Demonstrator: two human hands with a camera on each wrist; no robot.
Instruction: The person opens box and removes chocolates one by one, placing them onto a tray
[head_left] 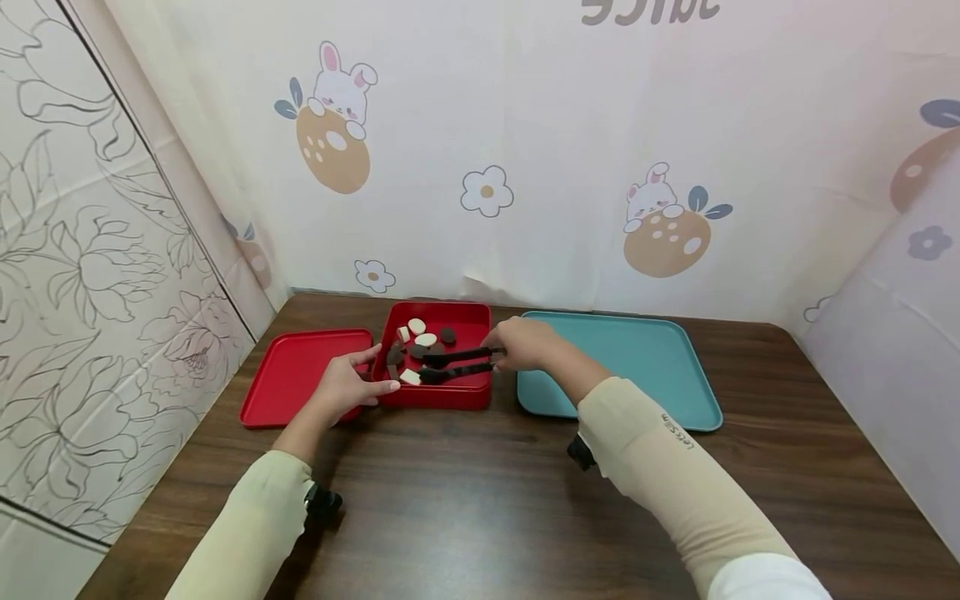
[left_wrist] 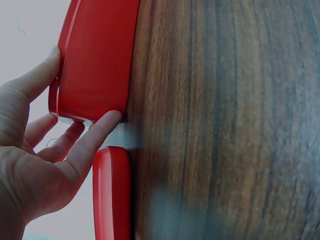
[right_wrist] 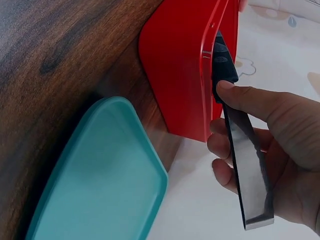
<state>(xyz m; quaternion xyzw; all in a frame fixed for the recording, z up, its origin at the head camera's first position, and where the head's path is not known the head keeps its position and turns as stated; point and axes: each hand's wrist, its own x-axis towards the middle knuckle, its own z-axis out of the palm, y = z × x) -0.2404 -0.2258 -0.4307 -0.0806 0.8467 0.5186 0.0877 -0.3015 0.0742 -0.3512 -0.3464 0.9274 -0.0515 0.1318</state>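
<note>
A deep red box (head_left: pixel 435 398) stands on the table, holding several small white pieces (head_left: pixel 425 340) and dark brown pieces (head_left: pixel 447 335). My left hand (head_left: pixel 339 388) grips its left end, the thumb on the front rim and the fingers spread along the side wall. Tongs with black tips and metal arms (right_wrist: pixel 247 165) are pinched between the thumb and fingers of my right hand (head_left: pixel 521 343), which is over the box's right wall. The tips reach down among the pieces, spread apart, the lower one right at a white piece (head_left: pixel 410 377).
A flat red tray (head_left: pixel 300 358) lies at the left, partly behind the left hand. To the right of the box is a flat teal tray (head_left: pixel 637 358), with the right forearm crossing over its front left part. A patterned cloth wall (head_left: pixel 487 242) rises behind the table.
</note>
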